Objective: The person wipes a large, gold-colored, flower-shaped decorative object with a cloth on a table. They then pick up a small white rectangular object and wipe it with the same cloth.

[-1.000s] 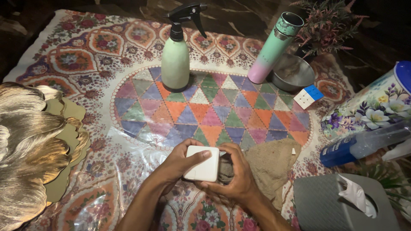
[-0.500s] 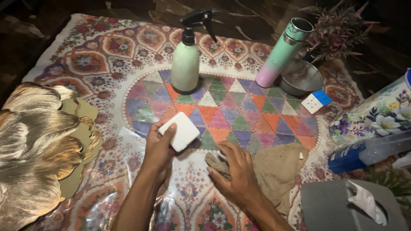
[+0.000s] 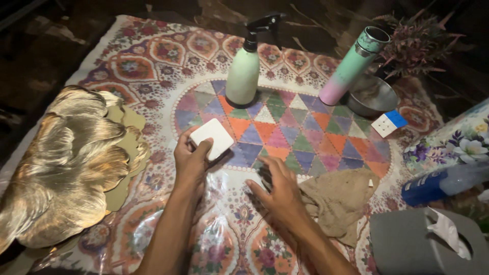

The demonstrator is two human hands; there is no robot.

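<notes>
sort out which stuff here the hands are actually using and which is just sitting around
In hand: white square block held by the left hand; brown cloth under the right hand.

Lying about: spray bottle, tumbler, metal bowl, puzzle cube, tissue box.

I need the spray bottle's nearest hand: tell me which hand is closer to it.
Left. The left hand, gripping a white square block, sits just below the spray bottle; the right hand rests farther down on the brown cloth.

A patterned floral tablecloth (image 3: 153, 56) carries a spray bottle (image 3: 243, 76), tumbler (image 3: 351, 66), steel bowl (image 3: 374, 97) and brown rag (image 3: 336, 201).
</notes>
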